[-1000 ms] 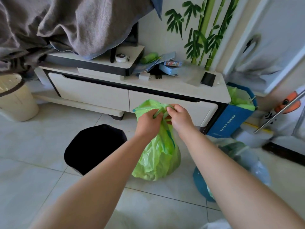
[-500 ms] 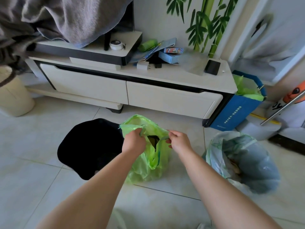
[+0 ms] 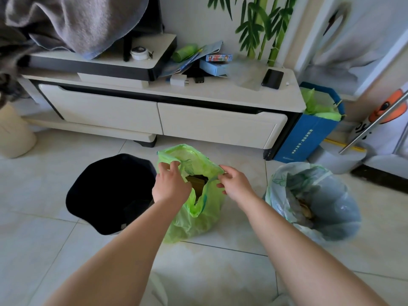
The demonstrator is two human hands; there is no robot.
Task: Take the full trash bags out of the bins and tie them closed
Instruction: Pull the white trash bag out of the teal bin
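Observation:
A green trash bag stands on the tiled floor in the middle, its mouth open and dark rubbish showing inside. My left hand pinches the bag's left rim. My right hand pinches the right rim, the two hands apart. A black bin with no bag in it stands just left of the bag. To the right, a blue bin holds a pale translucent bag with rubbish in it.
A white TV cabinet runs along the wall behind, with a phone, boxes and chargers on top. A blue paper bag with green plastic stands at its right end. A cream bin stands far left. Grey cloth hangs above.
The bag came down from chest height onto the floor. My hands, which were together at its bunched top, have moved apart, and the bag's mouth now gapes open.

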